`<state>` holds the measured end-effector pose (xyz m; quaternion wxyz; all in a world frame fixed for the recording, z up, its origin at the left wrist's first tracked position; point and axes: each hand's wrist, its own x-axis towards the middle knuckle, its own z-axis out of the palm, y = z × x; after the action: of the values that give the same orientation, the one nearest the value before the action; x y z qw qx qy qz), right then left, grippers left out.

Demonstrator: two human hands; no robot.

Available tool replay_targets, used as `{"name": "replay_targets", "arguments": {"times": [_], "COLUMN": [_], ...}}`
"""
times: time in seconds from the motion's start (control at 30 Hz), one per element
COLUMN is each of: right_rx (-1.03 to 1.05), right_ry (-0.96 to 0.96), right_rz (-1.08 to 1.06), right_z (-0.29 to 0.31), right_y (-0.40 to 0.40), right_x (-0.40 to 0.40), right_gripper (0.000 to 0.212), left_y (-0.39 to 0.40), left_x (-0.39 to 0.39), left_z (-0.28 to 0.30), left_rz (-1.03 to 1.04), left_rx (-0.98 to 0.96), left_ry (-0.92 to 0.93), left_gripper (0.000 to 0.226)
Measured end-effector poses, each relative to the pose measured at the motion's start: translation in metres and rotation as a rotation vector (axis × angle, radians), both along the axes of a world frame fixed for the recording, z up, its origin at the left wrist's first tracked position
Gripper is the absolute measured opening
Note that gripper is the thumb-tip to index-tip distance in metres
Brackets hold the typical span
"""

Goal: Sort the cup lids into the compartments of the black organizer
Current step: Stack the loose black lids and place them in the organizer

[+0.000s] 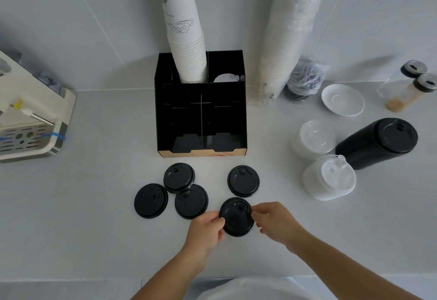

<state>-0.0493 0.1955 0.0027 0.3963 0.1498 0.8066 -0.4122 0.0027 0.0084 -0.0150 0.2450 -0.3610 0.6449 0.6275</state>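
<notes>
**Grip on one lid, four more waiting**

Both hands are closed on a single black lid (236,217) near the front edge of the surface: the left hand (207,230) pinches its left rim, the right hand (275,221) its right rim near the sip flap. Whether the lid is lifted or resting on the surface cannot be told.

Four other black lids are spread between the held one and the organizer (201,110). Three are grouped to the left: the left lid (151,201), the top lid (179,178), and the middle lid (191,201), whose upper edge is overlapped by the top lid. A fourth, the right lid (243,181), lies apart, just behind the held one.

The organizer stands at the middle of the surface against the back wall. A cup stack (189,63) fills one rear compartment, and something white shows in the rear right one. The two front compartments look empty, though their dark interior makes this hard to confirm.

Sorting is judged to be at its start: no black lid is seen inside the organizer, and all five remain outside. Toward the right edge, two stacks of clear lids (328,178) and a black stack (378,142) lying on its side are also left, if they count toward the task.
</notes>
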Motion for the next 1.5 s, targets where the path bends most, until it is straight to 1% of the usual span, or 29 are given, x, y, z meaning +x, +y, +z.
{"name": "replay_targets", "arguments": {"times": [0.07,0.1,0.17,0.23,0.33,0.43,0.5,0.6,0.67,0.73,0.8,0.9,0.97,1.1,1.2,1.3,1.37,1.43,1.5], "right_rx": [-0.024,-0.036,-0.059,-0.041,-0.011,-0.009,0.013,0.031,0.038,0.036,0.041,0.061,0.071,0.079,0.092,0.1,0.131,0.188,0.221], "right_ry": [0.038,0.065,0.134,0.205,0.282,0.322,0.342,0.361,0.372,0.368,0.355,0.338,0.333,0.32,0.312,0.31,0.317,0.313,0.298], "right_rz": [-0.009,-0.015,-0.019,-0.009,0.008,-0.004,-0.005,-0.003,-0.006,-0.01,-0.003,0.003,0.008,0.021,0.043,0.035,0.044,0.062,0.085], "right_z": [0.005,0.009,0.019,0.023,0.02,0.019,0.016,0.01,0.007,0.005,0.002,-0.003,-0.005,-0.005,-0.006,-0.006,-0.008,-0.008,-0.01], "right_y": [0.003,0.003,0.006,0.008,0.011,0.01,0.009,0.004,0.002,-0.001,-0.003,-0.005,-0.005,-0.008,-0.008,-0.01,-0.012,-0.015,-0.016], "right_x": [-0.002,-0.003,-0.01,-0.02,-0.036,-0.053,-0.063,-0.075,-0.083,-0.089,-0.092,-0.093,-0.095,-0.098,-0.097,-0.096,-0.094,-0.092,-0.092], "right_gripper": [0.024,0.025,0.026,0.028,0.031,0.026,0.023,0.02,0.02,0.025,0.031,0.026,0.026,0.035,0.028,0.023,0.02,0.024,0.021], "left_y": [0.002,0.004,0.008,0.014,0.019,0.026,0.031,0.033,0.033,0.032,0.03,0.028,0.028,0.026,0.024,0.025,0.026,0.026,0.026], "left_x": [-0.001,-0.003,-0.011,-0.022,-0.037,-0.053,-0.061,-0.071,-0.076,-0.082,-0.086,-0.09,-0.092,-0.093,-0.095,-0.098,-0.1,-0.102,-0.103], "left_z": [0.001,0.002,0.005,0.009,0.013,0.012,0.012,0.009,0.008,0.005,0.0,-0.005,-0.008,-0.011,-0.012,-0.01,-0.01,-0.008,-0.008], "left_rz": [0.077,0.117,0.185,0.197,0.131,0.04,0.018,0.021,0.027,0.015,-0.019,-0.049,-0.043,-0.043,-0.041,-0.088,-0.133,-0.192,-0.239], "left_rx": [0.01,0.019,0.03,0.017,-0.029,-0.112,-0.176,-0.241,-0.256,-0.281,-0.328,-0.358,-0.37,-0.363,-0.36,-0.385,-0.427,-0.485,-0.523], "left_ry": [0.03,0.039,0.063,0.087,0.115,0.149,0.165,0.17,0.171,0.174,0.168,0.155,0.154,0.137,0.125,0.132,0.144,0.129,0.121], "left_gripper": [0.006,0.006,0.015,0.016,0.021,0.021,0.02,0.021,0.016,0.01,0.022,0.015,0.015,0.013,0.009,0.013,0.013,0.011,0.011]}}
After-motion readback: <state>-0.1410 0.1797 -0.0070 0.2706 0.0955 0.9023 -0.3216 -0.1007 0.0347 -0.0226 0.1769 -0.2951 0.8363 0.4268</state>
